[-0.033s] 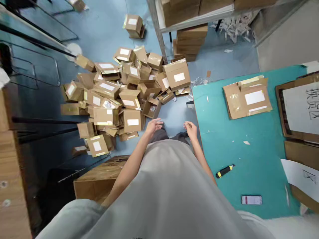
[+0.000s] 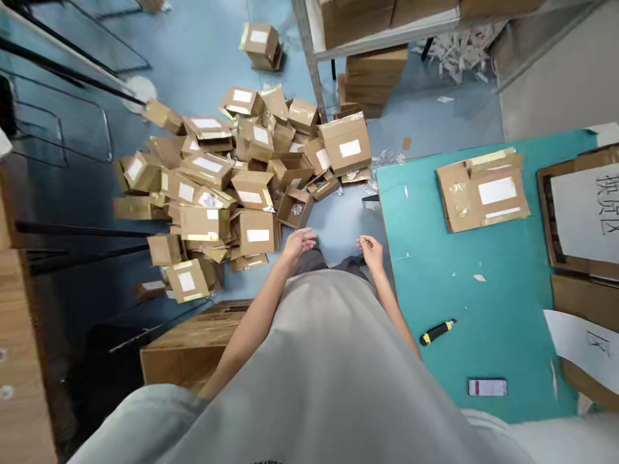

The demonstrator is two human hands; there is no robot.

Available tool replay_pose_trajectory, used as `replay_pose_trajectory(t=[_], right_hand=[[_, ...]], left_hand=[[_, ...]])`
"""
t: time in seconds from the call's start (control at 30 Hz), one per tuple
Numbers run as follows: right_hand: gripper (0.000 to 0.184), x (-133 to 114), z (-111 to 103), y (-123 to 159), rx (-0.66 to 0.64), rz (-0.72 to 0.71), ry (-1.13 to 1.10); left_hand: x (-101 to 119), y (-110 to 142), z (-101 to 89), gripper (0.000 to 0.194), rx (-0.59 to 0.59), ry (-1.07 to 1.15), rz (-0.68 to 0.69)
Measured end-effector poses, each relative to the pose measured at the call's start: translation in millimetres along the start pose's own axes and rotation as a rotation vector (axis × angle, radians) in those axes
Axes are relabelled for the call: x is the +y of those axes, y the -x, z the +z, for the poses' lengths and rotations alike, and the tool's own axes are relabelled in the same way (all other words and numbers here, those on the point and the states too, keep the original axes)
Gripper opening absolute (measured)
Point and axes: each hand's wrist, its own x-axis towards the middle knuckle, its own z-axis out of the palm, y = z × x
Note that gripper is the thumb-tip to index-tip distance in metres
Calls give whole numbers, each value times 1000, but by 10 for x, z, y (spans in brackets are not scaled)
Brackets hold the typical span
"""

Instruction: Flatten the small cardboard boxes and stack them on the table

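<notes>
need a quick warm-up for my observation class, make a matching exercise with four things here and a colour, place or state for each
1. Utility knife
2. Phone
3. Left hand
4. Tabletop

A. Teal
B. Nearest the heap of boxes
C. Black and yellow
D. Pale screen with a red patch

Pairs: 1-C, 2-D, 3-B, 4-A

Upper garment: one light-grey cloth top, loose and broad in the body, softly creased, its surface plain apart from a small dark marking at the lower picture edge, illegible. Left sleeve: short, pale grey, wide-cut, ending above the elbow. Legwear: dark-grey cloth trousers, partly hidden. Left hand and right hand: both bare, as were the forearms.
</notes>
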Motion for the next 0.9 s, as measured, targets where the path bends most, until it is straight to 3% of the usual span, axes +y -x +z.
replay_pose_trajectory(t=[0.17,0.37,0.47,0.57,0.7,0.9], right_hand=[[47,0,554,152,-36,24,87],[52,82,1320,443,-145,147,223],[52,109,1566,553,-215,211,268],[54,98,1675,623,-227,253,284],[57,55,1705,680,-212,303,315],[62,28,1809,660,-184,369,342]], left_hand=[[-37,-265,-625,36,13,94,-24],[-115,-550,-1737,30,150,213,-16],[-143,-704,-2272,30,234,249,-51],[-119,-860,-2689,29,302,271,-88],[34,-1111,-3001,25,361,276,-122],[403,-1622,-3091,19,360,324,-105]])
